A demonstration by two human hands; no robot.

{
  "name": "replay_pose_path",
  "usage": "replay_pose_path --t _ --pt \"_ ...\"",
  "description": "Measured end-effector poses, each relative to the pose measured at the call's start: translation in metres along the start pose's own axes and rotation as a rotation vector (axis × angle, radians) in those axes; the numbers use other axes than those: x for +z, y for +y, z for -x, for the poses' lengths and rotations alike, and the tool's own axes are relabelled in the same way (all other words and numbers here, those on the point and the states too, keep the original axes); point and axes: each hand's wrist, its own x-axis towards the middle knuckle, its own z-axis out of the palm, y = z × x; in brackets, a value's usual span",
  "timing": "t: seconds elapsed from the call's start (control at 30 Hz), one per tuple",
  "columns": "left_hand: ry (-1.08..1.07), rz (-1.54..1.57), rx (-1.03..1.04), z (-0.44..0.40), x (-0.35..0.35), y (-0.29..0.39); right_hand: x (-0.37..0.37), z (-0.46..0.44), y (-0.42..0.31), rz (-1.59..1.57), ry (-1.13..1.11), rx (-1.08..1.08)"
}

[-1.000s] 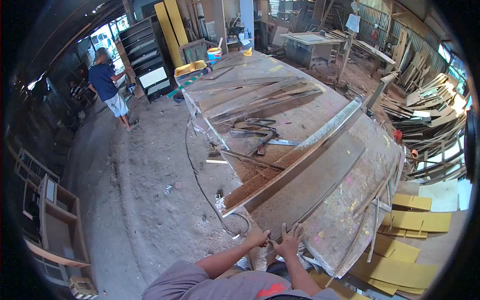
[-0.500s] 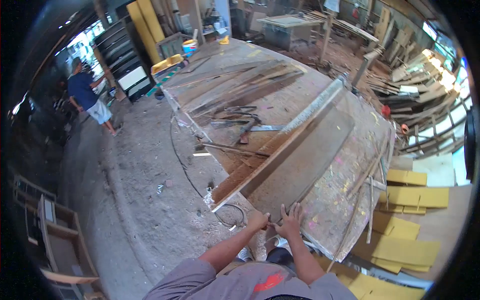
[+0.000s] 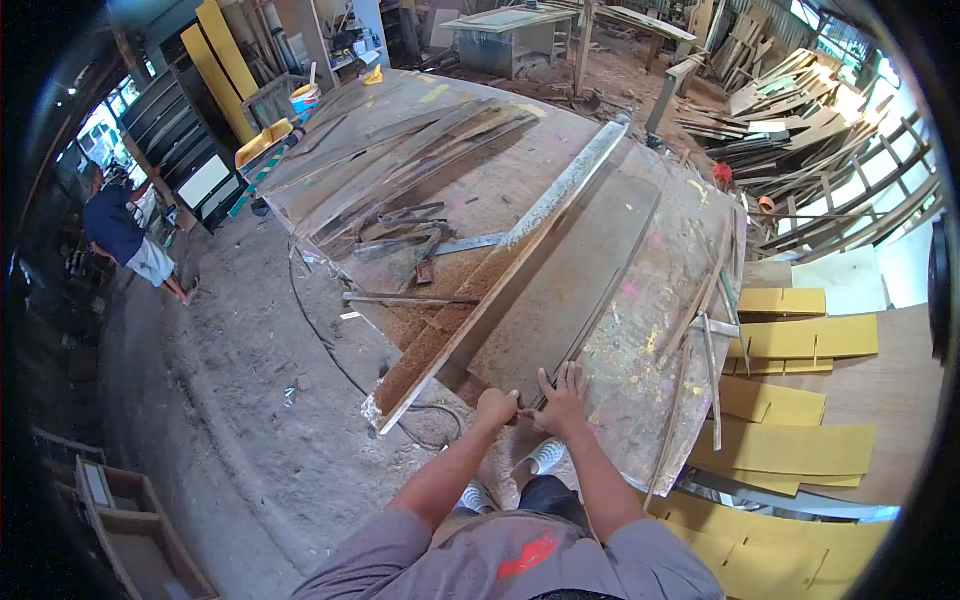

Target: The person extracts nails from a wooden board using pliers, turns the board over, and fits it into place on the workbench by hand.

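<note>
My left hand (image 3: 497, 408) is closed at the near end of a long flat brown panel (image 3: 565, 265), its fingers curled at the edge. Right beside it, my right hand (image 3: 563, 402) lies with fingers spread over the panel's near right corner, the thumb toward the left hand. A dark narrow strip (image 3: 597, 318) runs along the panel's right side up to my hands. The panel lies flat on a paint-spotted worktable (image 3: 640, 370). To its left stands a long straight board (image 3: 500, 290) on edge, with brown sawdust (image 3: 430, 330) along its far side.
Scrap wood strips (image 3: 400, 170) and a metal square (image 3: 470, 243) lie on the table. A black cable (image 3: 320, 345) trails over the floor. Yellow slotted boards (image 3: 800, 338) lie at the right. A person in a dark shirt (image 3: 120, 225) stands at the far left.
The view has shifted, so the table appears farther left. Both hands and the brown panel have moved forward along the upright board. The hands keep the same hold.
</note>
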Motion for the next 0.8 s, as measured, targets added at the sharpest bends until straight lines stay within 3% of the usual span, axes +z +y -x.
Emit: replay_pose_path --t 0.07,0.37,0.57,0.8 --pt "0.004 -0.015 0.023 -0.038 0.028 -0.013 -0.002 -0.009 0.009 -0.062 0.034 -0.001" --pt "0.122 -0.155 -0.02 -0.051 0.021 0.07 -0.003 -0.061 0.062 -0.025 -0.02 0.009" --pt "0.019 -0.13 -0.066 -0.078 0.022 0.116 -0.025 -0.094 0.088 -0.02 -0.025 0.042" --pt "0.056 -0.175 -0.038 -0.128 0.045 0.146 -0.046 -0.131 0.123 -0.03 -0.035 0.052"
